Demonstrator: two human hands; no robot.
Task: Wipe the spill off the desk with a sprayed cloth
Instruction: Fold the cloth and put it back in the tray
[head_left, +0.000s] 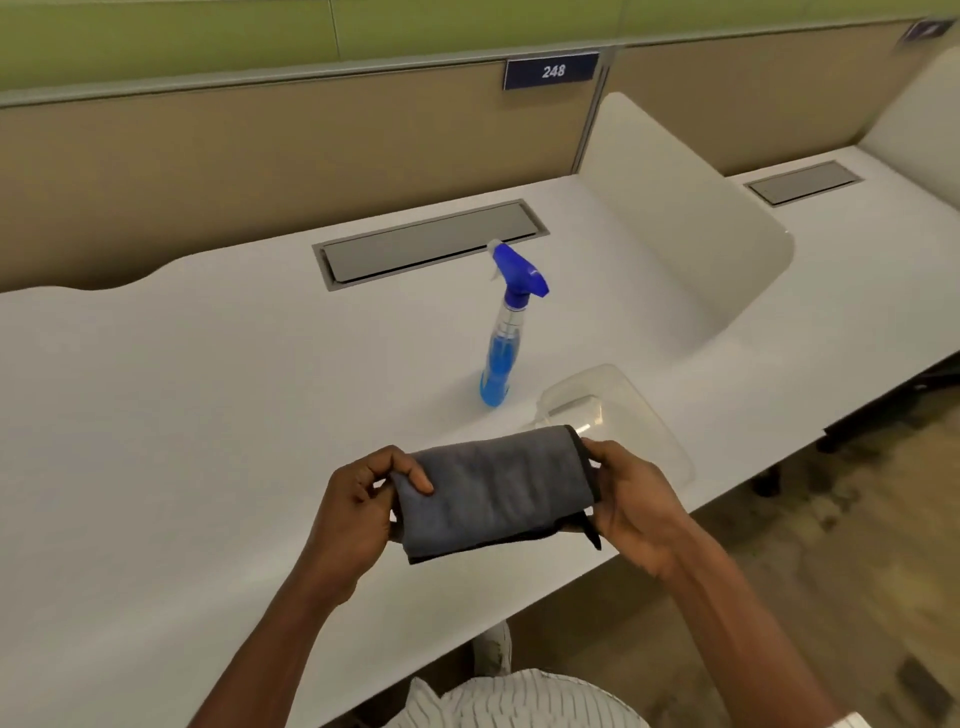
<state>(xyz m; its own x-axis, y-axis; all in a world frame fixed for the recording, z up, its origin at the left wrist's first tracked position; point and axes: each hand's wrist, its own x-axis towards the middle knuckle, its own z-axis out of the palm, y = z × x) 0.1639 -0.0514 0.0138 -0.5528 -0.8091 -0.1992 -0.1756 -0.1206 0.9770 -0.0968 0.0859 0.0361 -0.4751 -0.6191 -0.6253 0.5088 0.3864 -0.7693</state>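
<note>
A folded grey cloth (493, 491) with a dark edge is held above the white desk (182, 415), near its front edge. My left hand (358, 512) pinches the cloth's left end and my right hand (631, 501) grips its right end. A spray bottle (506, 332) with a blue trigger head and blue liquid stands upright on the desk just beyond the cloth. No spill shows clearly on the desk surface.
A clear plastic container (644, 415) sits on the desk right of the bottle, partly behind the cloth. A grey cable hatch (431, 241) lies at the back. A white curved divider (691, 208) bounds the right side, with beige partition panels behind it.
</note>
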